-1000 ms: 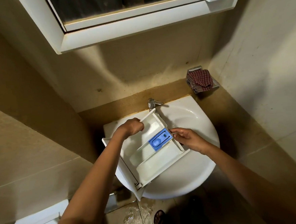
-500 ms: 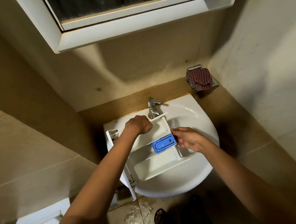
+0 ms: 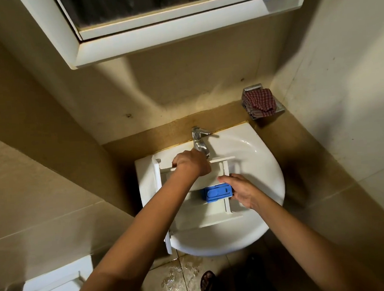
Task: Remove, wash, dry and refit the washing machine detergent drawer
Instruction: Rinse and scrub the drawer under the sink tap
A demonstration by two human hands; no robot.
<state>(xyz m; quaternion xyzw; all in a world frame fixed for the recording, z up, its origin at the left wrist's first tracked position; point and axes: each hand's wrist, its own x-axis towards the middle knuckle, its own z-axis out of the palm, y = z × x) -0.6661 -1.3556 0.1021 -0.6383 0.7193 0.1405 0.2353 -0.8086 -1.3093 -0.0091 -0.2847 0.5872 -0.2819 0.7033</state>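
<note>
Head view, centre frame: white plastic detergent drawer [image 3: 210, 213] lies flat across white ceramic basin [image 3: 267, 162], below chrome tap [image 3: 198, 140]. Left hand [image 3: 191, 163]: grip closed round drawer's far rail. Right hand [image 3: 242, 191]: grip holding drawer's right end, fingers against blue plastic insert [image 3: 217, 192].

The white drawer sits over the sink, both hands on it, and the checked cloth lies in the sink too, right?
No: the head view shows the checked cloth on the metal soap dish by the wall, outside the sink. The drawer, left hand and right hand are as stated.
</note>
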